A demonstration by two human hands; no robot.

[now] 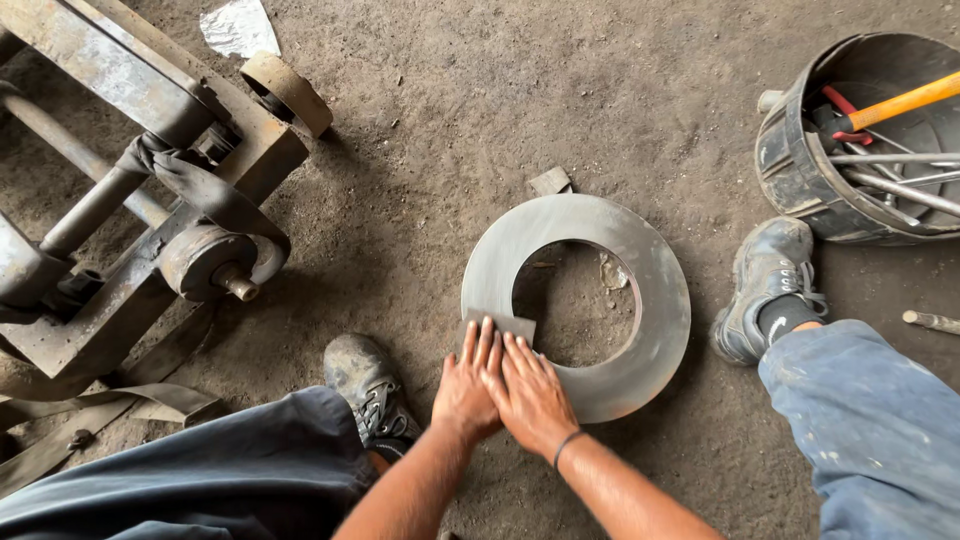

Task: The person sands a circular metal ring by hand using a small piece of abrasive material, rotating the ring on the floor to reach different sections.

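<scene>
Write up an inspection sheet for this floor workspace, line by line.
Surface: bare dirt floor, dusty, with small debris.
Job's things: flat grey metal ring lying on the floor; a grey abrasive sheet lies on its near-left rim.
Clutter: metal scrap at the ring's far edge; crumpled foil at the top; a rod at the right edge.
Grippers: left hand and right hand side by side, palms down, pressing the sheet.
Cables: nothing seen; a flat strap drapes over the machine.
Surroundings: rusty machine frame at left; black bucket with an orange-handled tool and rods at right; two dusty shoes.
</scene>
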